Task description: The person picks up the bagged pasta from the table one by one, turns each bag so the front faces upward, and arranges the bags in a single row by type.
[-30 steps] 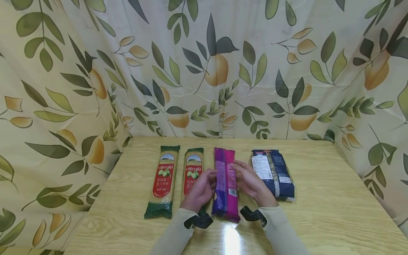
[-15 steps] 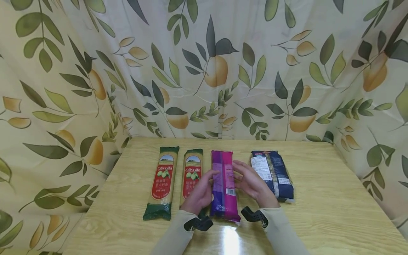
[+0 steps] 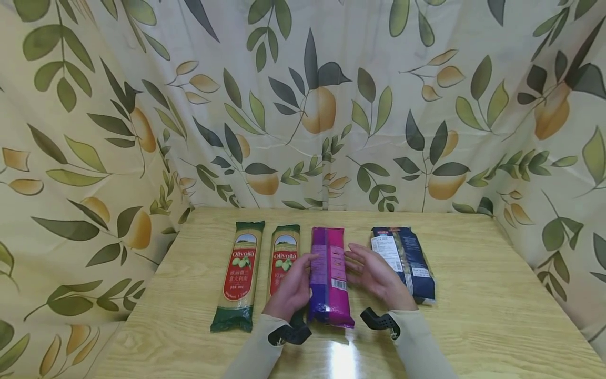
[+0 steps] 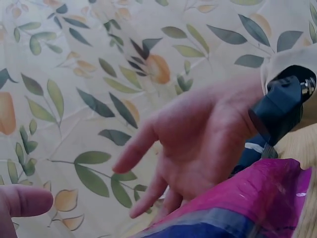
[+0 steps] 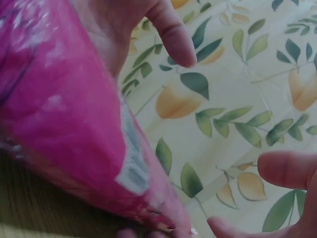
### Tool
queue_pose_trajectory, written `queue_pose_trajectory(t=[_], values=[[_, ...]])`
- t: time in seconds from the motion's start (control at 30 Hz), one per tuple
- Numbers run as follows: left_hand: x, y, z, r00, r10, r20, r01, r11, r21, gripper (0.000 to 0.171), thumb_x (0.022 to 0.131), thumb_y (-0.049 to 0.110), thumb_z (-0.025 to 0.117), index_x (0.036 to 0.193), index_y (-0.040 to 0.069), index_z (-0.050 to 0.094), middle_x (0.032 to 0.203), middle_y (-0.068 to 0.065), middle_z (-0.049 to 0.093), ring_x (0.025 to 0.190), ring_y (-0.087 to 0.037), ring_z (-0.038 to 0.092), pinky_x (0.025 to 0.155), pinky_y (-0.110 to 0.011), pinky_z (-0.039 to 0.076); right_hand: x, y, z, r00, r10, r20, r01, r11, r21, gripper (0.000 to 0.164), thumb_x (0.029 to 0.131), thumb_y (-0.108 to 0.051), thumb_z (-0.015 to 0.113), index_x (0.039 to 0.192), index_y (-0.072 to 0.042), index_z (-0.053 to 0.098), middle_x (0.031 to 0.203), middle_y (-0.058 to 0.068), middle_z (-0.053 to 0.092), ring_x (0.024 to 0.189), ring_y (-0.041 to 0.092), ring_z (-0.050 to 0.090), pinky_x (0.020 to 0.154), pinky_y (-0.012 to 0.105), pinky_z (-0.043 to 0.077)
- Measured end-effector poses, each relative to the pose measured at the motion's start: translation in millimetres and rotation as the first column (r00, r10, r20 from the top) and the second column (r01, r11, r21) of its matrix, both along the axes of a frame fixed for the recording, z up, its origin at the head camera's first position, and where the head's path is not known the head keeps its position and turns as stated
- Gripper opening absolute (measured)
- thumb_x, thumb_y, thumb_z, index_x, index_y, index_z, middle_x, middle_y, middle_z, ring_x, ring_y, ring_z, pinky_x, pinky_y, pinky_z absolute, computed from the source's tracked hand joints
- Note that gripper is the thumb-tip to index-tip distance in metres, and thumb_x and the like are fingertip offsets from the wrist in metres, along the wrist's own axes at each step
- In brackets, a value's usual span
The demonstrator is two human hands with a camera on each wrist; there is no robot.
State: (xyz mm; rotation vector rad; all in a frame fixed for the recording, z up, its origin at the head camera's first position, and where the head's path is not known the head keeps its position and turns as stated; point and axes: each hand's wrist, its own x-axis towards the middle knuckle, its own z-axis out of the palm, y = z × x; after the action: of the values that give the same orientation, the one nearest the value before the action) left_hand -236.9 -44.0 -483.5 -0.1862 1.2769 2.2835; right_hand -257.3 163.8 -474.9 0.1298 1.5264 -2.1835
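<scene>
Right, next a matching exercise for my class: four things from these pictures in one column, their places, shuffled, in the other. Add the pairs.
Things
1. Pink-and-purple packet
2. Navy packet
3. Olivoilà spaghetti packet not covered by a hand
4. Leaf-and-fruit patterned curtain

Places (head view)
A. At the right end of the row of packets
B. Behind the table
C. Between the left hand and the right hand
D. At the left end of the row of packets

Pairs: 1-C, 2-A, 3-D, 4-B
</scene>
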Motion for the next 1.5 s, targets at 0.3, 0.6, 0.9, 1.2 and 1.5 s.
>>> queue_pose_trajectory(t=[0.3, 0.6, 0.9, 1.2, 1.5], values=[[4.3, 2, 0.8, 1.0, 0.022, 0.013, -0.022, 1.0, 0.012, 0.058, 0.098, 0.036, 0.055, 0.146, 0.007, 0.04, 0.125, -0.007, 0.06, 0.113, -0.021, 0.06, 0.096, -0.037, 0.052, 1.5, 2, -14.6, 0.985, 0.171, -0.014, -0.17, 0.985, 0.023, 0.06, 0.112, -0.037, 0.036, 0.161, -0.006, 0.016, 0.149, 0.017, 0.045, 0.12, 0.026, 0.058, 0.094, 0.04, 0.056], [9.8, 8, 0.3, 1.0, -0.015, -0.004, 0.015, 0.999, -0.035, 0.062, 0.1, 0.035, 0.054, 0.152, 0.008, 0.034, 0.137, -0.014, 0.053, 0.123, -0.026, 0.053, 0.103, -0.041, 0.047, 3.0, 4, -18.6, 0.987, 0.162, -0.015, -0.162, 0.987, 0.01, 0.068, 0.113, -0.031, 0.036, 0.164, -0.002, 0.002, 0.149, 0.018, 0.041, 0.12, 0.024, 0.058, 0.1, 0.044, 0.056], [9.7, 6, -0.6, 0.999, -0.023, -0.035, 0.021, 0.998, -0.063, 0.061, 0.1, 0.033, 0.051, 0.152, 0.003, 0.037, 0.143, -0.018, 0.049, 0.125, -0.027, 0.051, 0.103, -0.04, 0.045, 3.6, 6, -21.0, 0.995, 0.086, 0.039, -0.088, 0.995, 0.042, 0.071, 0.111, -0.026, 0.045, 0.166, -0.008, 0.005, 0.157, 0.022, 0.035, 0.129, 0.028, 0.054, 0.106, 0.049, 0.052], [11.5, 2, 3.8, 0.997, -0.01, -0.072, 0.001, 0.991, -0.133, 0.063, 0.099, 0.035, 0.052, 0.149, 0.0, 0.039, 0.15, -0.024, 0.046, 0.134, -0.034, 0.047, 0.105, -0.049, 0.046, 2.5, 8, -18.4, 0.997, 0.069, 0.035, -0.071, 0.995, 0.067, 0.068, 0.111, -0.025, 0.044, 0.166, -0.008, 0.007, 0.16, 0.025, 0.032, 0.134, 0.034, 0.05, 0.105, 0.05, 0.053], [14.7, 4, 11.5, 0.983, -0.061, -0.173, 0.022, 0.975, -0.22, 0.064, 0.101, 0.033, 0.05, 0.151, -0.003, 0.039, 0.162, -0.027, 0.031, 0.15, -0.045, 0.028, 0.118, -0.064, 0.034, 2.0, 7, -16.6, 0.998, 0.055, 0.011, -0.056, 0.997, 0.055, 0.071, 0.11, -0.026, 0.045, 0.164, -0.003, 0.005, 0.158, 0.027, 0.034, 0.131, 0.034, 0.053, 0.1, 0.047, 0.054]])
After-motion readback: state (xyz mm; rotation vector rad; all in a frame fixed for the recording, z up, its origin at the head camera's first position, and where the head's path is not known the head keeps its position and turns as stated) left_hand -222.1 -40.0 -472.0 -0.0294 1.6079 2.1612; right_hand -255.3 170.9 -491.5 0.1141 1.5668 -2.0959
